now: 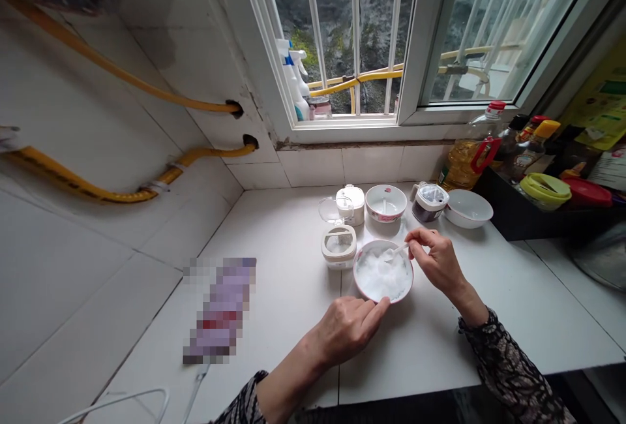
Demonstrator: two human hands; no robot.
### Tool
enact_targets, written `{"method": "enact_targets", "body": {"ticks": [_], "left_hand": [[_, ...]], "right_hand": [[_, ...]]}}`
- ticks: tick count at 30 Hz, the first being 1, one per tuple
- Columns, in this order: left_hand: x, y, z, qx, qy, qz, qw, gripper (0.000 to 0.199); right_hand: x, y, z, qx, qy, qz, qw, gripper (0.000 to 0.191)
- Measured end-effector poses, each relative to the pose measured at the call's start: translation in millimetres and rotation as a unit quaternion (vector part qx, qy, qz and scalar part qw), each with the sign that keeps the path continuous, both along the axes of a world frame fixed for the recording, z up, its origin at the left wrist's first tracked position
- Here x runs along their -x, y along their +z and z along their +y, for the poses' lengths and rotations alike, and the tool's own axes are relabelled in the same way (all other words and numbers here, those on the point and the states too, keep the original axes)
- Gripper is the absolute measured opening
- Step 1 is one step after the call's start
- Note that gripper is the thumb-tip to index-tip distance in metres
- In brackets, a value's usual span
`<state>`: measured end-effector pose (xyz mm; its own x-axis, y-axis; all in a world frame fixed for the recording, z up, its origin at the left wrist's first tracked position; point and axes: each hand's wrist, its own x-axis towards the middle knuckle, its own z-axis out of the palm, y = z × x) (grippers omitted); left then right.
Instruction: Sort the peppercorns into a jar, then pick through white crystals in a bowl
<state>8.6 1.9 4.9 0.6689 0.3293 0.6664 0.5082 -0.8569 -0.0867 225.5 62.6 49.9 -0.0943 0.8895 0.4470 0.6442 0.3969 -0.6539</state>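
Note:
A bowl (384, 272) of white granular stuff stands on the white tiled counter. My left hand (348, 327) is closed at the bowl's near side, its index finger on the rim; its other fingers are curled. My right hand (435, 259) pinches the handle of a small white spoon (395, 252), whose tip is in the white stuff. Just left of the bowl is a jar (339, 246) with its clear lid raised. Behind stand a white lidded jar (351, 204), a flowered bowl (386, 204), a jar with dark contents (429, 203) and a white bowl (468, 209).
An oil bottle (464, 153) and a black rack (528, 212) with bottles and coloured lids stand at the back right. A blurred purple item (225, 313) and a white cable (195, 388) lie at the left. Yellow pipes (112, 196) run along the wall.

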Motion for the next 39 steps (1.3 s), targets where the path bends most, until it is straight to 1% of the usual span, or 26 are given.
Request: {"method": "enact_targets", "body": {"ticks": [5,9,11,13,18,23,26,28,29,34,36,39], "left_hand": [[1.1,-1.7,0.1,-0.002,-0.003,0.001,1.0,0.023],[1.6,-3.4,-0.1,0.001,-0.001,0.007,1.0,0.022],[1.3,-3.3,-0.2,0.001,0.002,0.008,1.0,0.022],[0.8,-2.7,-0.1,-0.001,0.0,0.005,1.0,0.023],[0.3,-1.9,-0.2,-0.001,-0.004,-0.004,1.0,0.024],[0.9,-3.5,-0.7,-0.002,0.001,-0.002,1.0,0.025],[1.2,-3.9,-0.9,-0.004,0.003,0.003,1.0,0.026],[1.2,-4.0,-1.0,-0.005,0.005,0.004,1.0,0.025],[1.1,-4.0,-0.9,-0.006,0.006,0.004,1.0,0.024],[0.2,-4.1,-0.1,-0.013,0.001,-0.001,1.0,0.023],[-0.1,-3.2,-0.1,-0.012,0.0,0.003,1.0,0.023],[-0.7,-0.6,-1.1,-0.007,-0.002,0.011,1.0,0.024]], "right_hand": [[2.4,3.6,-2.5,0.037,-0.006,0.076,0.996,0.014],[6.0,3.2,-2.7,0.045,-0.007,0.086,0.995,0.013],[6.5,3.5,-2.3,0.065,-0.003,0.114,0.991,0.013],[6.1,4.0,-1.3,0.094,0.0,0.167,0.981,0.012],[3.8,2.5,4.6,0.164,0.008,0.278,0.946,0.012],[1.3,-3.7,12.1,0.214,0.018,0.339,0.916,0.011],[-0.2,-6.9,15.1,0.229,0.027,0.357,0.905,0.012],[-0.2,-8.3,15.3,0.226,0.03,0.349,0.909,0.013],[0.3,-8.8,14.8,0.218,0.026,0.337,0.916,0.013],[5.7,-9.7,8.4,0.144,-0.008,0.244,0.959,0.01],[7.3,-9.4,6.5,0.132,-0.011,0.22,0.966,0.01],[7.8,-8.5,5.4,0.133,-0.008,0.213,0.968,0.012]]}}
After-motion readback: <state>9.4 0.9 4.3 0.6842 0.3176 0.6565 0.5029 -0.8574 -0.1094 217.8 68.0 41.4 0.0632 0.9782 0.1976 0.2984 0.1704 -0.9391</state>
